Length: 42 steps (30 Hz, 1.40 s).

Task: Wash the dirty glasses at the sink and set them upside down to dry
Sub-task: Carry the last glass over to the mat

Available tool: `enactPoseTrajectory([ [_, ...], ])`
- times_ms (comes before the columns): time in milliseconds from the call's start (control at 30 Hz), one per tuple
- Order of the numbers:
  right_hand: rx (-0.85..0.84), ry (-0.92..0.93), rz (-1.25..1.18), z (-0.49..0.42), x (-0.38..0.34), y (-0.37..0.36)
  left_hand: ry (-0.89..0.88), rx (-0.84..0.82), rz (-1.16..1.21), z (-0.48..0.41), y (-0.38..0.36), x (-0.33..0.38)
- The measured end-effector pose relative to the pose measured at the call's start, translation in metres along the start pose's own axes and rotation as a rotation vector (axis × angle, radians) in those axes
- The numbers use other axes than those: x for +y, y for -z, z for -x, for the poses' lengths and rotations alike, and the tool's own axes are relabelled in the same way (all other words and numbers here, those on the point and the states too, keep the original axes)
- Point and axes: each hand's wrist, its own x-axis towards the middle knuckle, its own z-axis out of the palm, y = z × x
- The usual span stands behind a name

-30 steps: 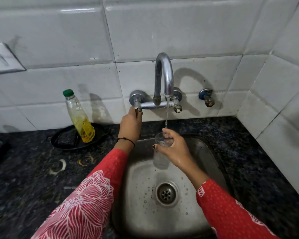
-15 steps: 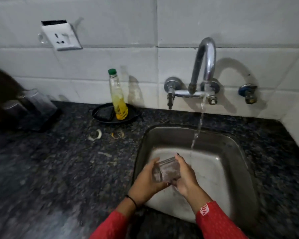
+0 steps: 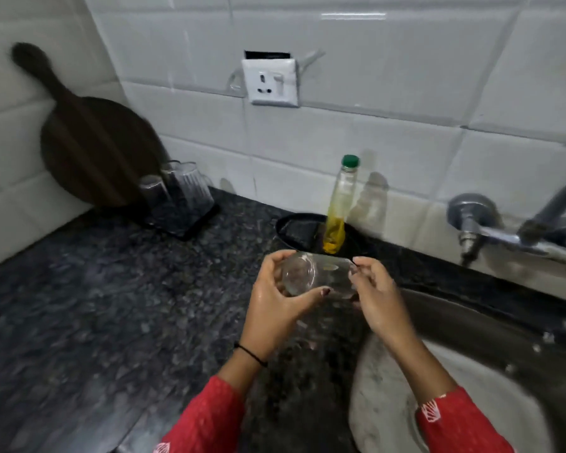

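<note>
One clear glass [image 3: 321,273], sideways

I can read no text, brand or number here; the bottle [image 3: 339,204] and the wall socket [image 3: 270,81] show nothing legible.

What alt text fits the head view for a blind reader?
A person's left hand and right hand hold a clear glass sideways over a dark speckled counter, beside a steel sink. Behind stand a bottle of yellow liquid and more glasses.
</note>
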Motion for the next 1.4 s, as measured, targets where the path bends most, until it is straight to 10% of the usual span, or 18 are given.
enactPoseTrajectory([
  [167,-0.156,0.335,0.525,-0.032,-0.03,-0.091,-0.059,-0.032,-0.111,-0.072,0.073,-0.007],
  [733,-0.051,0.253,0.116,-0.193,-0.08,-0.377,0.154,0.127,-0.107,-0.255,0.265,-0.105],
  [1400,-0.184,0.159,0.116,-0.193,-0.062,-0.401,0.303,0.054,0.026,-0.251,0.278,-0.142],
])
